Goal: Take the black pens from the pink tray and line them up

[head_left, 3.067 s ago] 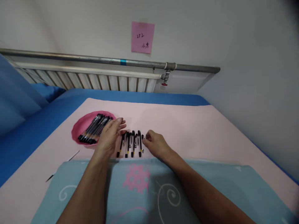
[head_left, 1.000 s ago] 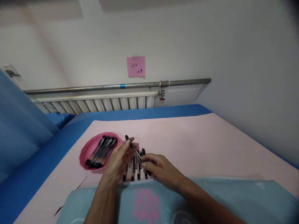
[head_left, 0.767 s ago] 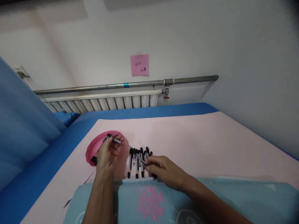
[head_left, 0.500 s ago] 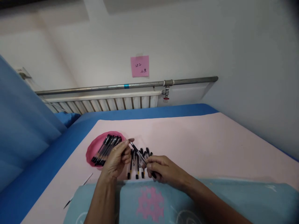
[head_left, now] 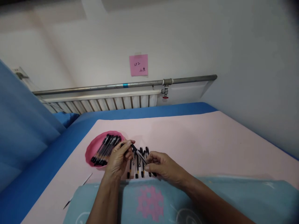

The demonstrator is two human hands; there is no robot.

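Observation:
A pen with a clear barrel and dark ends (head_left: 140, 156) is held slantwise between my two hands. My left hand (head_left: 120, 157) pinches its upper front end with thumb and fingertips, which hide the tip. Near the lower rear end, my right hand (head_left: 161, 166) has its thumb and curled fingers about the barrel, the grip looking loose. Beneath the held pen, several black-capped pens (head_left: 136, 169) lie side by side on the pink sheet. Just left of my left hand, a pink dish (head_left: 90, 149) holds a pile of black-capped pens (head_left: 106, 151).
A thin white stick with a dark end (head_left: 67, 203) lies at the left near the light blue patterned cloth (head_left: 130, 199). The pink sheet (head_left: 198, 143) covers the blue table (head_left: 163, 109). Behind are a radiator (head_left: 112, 102) and a pipe (head_left: 93, 88); a blue curtain (head_left: 21, 124) hangs left.
My left thumb and fingers have closed over the pen's front tip, which was bare before. My right fingers have loosened and lifted slightly off the barrel.

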